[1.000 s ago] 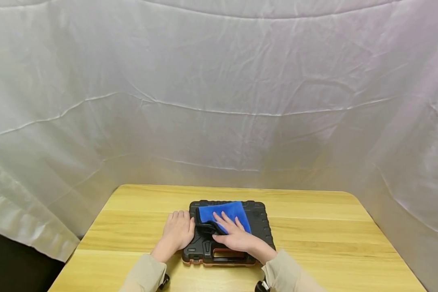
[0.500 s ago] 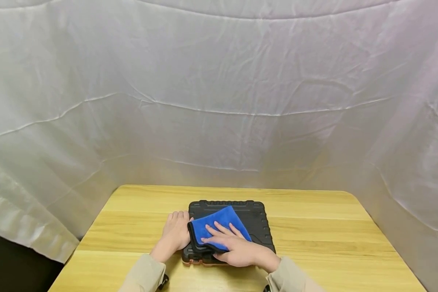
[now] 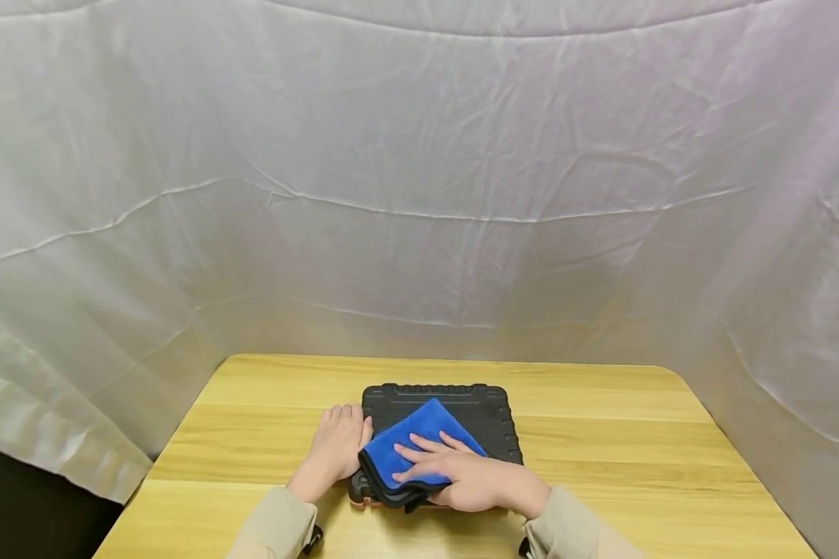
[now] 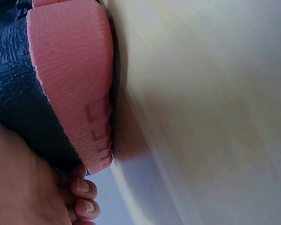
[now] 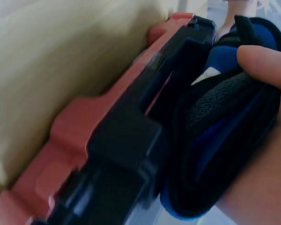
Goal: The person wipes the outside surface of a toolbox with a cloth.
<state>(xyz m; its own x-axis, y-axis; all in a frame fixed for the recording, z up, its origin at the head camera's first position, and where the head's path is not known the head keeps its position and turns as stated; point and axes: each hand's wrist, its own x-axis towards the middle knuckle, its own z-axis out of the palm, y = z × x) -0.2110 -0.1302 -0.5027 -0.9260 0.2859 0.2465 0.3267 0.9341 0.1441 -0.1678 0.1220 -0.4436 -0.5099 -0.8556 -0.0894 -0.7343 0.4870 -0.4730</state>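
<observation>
A black plastic tool case [image 3: 485, 415] with a reddish-orange lower shell [image 4: 75, 51] lies flat on the table, its handle side nearest me. My left hand [image 3: 335, 444] grips its left edge; the thumb lies at the top edge, and curled fingertips show by the case's side in the left wrist view. Spread out over a folded blue cloth [image 3: 422, 425] with black trim, my right hand [image 3: 467, 475] presses it onto the lid with fairly straight fingers. Cloth layers bunch beneath the thumb [image 5: 262, 63] in the right wrist view. Cloth and hand hide most of the handle from the head view.
The wooden table [image 3: 622, 442] extends to both sides of the case. A pale fabric curtain [image 3: 405, 194] hangs behind it and along the sides. Something dark [image 3: 28, 497] shows below the curtain at far left.
My right hand has slid the blue cloth toward the near side of the lid, turning it somewhat. More of the lid's far part now shows. My left hand has stayed at the left edge.
</observation>
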